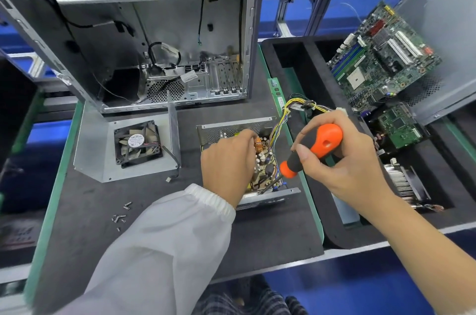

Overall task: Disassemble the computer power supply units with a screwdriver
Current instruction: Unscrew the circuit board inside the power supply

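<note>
Two circuit boards point(381, 62) in black tray point(322, 98), right hand point(342, 157) gripping screwdriver point(313, 149)

Left arm in a loose white sleeve point(164, 245) — thin, slightly sheer fabric, gathered elastic cuff point(213, 198) at the wrist. Right forearm point(401, 234) bare, no sleeve visible. No gloves, rings or watch — both hands uncovered.

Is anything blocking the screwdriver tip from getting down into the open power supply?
Nothing visible does. The right hand angles the screwdriver into the power supply near its front corner; the left hand rests beside it on the board, clear of the shaft.
</note>
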The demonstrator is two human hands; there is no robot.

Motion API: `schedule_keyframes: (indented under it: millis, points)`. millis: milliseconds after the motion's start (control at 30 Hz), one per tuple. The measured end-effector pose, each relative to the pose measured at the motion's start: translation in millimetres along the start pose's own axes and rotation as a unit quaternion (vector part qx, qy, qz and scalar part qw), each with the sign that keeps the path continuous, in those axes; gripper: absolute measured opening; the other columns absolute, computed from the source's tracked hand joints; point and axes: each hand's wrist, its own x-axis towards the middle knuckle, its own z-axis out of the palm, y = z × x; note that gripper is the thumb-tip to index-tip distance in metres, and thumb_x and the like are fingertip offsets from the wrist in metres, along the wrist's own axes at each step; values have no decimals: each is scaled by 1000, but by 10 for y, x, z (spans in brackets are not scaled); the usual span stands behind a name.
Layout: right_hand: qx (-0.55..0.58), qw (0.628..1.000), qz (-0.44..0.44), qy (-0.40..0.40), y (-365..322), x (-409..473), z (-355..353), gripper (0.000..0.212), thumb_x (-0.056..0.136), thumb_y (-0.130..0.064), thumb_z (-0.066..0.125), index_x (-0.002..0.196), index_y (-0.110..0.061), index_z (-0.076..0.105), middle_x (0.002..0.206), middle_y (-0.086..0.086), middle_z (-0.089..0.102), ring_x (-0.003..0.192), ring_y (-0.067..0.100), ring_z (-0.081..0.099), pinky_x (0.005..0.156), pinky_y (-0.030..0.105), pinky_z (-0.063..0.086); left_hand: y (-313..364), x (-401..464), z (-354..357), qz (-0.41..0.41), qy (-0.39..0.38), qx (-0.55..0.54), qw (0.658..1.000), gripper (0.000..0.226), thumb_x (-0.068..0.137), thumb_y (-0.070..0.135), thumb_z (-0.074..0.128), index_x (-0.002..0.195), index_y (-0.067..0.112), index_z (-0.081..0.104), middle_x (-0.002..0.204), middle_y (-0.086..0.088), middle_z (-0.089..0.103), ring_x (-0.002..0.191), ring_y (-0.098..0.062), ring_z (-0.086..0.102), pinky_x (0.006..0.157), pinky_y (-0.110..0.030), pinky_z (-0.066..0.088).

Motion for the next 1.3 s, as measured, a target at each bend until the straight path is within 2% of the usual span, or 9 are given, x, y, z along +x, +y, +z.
schedule_keyframes:
  millis: [100,267,400,567,700,867,1033,1300]
  points:
    - [-13,1000,-3,-13,11,-1,10,22,79,-30,64,93,-16,54,82,-11,62,66,5,59,63,8,42,12,-13,12,1,-4,9,1000,31,103,32,35,123,34,59,95,-1,73,92,-27,66,63,-31,32]
    - [-15,1000,8,-20,21,-22,7,27,78,-32,64,93,-11,56,78,-7,62,66,4,57,64,10,42,16,-23,19,0,-2,14,1000,31,103,31,35,123,34,58,95,-1,73,91,-27,66,63,-31,32]
    - [3,1000,2,-10,0,-22,-8,25,78,-30,64,94,-13,55,80,-7,65,70,11,63,64,16,48,27,-26,20,1,-1,16,1000,31,103,30,35,124,34,58,94,-1,73,91,-27,67,64,-31,34]
    - [-29,999,-10,-33,7,-23,17,25,79,-31,64,93,-13,55,78,-5,64,68,0,57,68,8,42,25,-37,25,4,7,13,1000,30,103,31,36,122,32,59,93,0,73,89,-28,67,62,-30,31]
    - [-34,999,-19,-33,0,-51,13,25,79,-31,64,94,-13,55,79,2,66,69,5,58,66,14,46,25,-34,32,7,9,10,1000,30,103,30,36,122,32,60,92,-1,73,88,-28,67,60,-30,32]
    - [-29,999,-24,-20,-21,-30,8,27,78,-28,64,93,-7,56,78,0,66,66,-2,55,66,8,42,37,-61,16,11,21,-6,1000,30,102,27,40,122,31,62,90,-2,74,86,-29,67,58,-30,30]
    - [-24,999,-15,-39,-23,-31,31,29,78,-30,65,95,-8,56,83,0,67,73,6,60,72,14,46,31,-61,20,17,22,-9,1000,30,102,27,40,122,30,63,89,-2,74,84,-28,68,58,-30,33]
    - [-31,999,-25,-35,-38,-22,-1,27,79,-29,64,94,-8,56,82,-1,66,70,1,58,70,10,43,33,-60,23,27,33,0,999,31,103,28,37,123,31,61,89,0,73,84,-25,68,57,-28,29]
